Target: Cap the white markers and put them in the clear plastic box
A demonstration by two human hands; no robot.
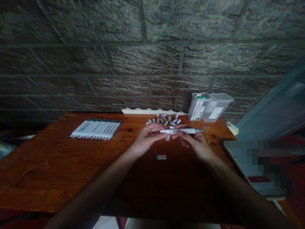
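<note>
Both my hands meet over the middle of the wooden table. A white marker lies level between them. My left hand pinches its left end, fingers closed, a ring on one finger. My right hand grips the marker's middle from below, fingers curled. The marker's dark tip points right. Just behind my hands lies a scatter of several loose marker caps. A row of several white markers lies side by side at the back left.
Two clear plastic boxes stand at the back right, the left one holding markers. A small white piece lies on the table in front of my hands. A flat book or tablet rests at the right edge. A brick wall rises behind.
</note>
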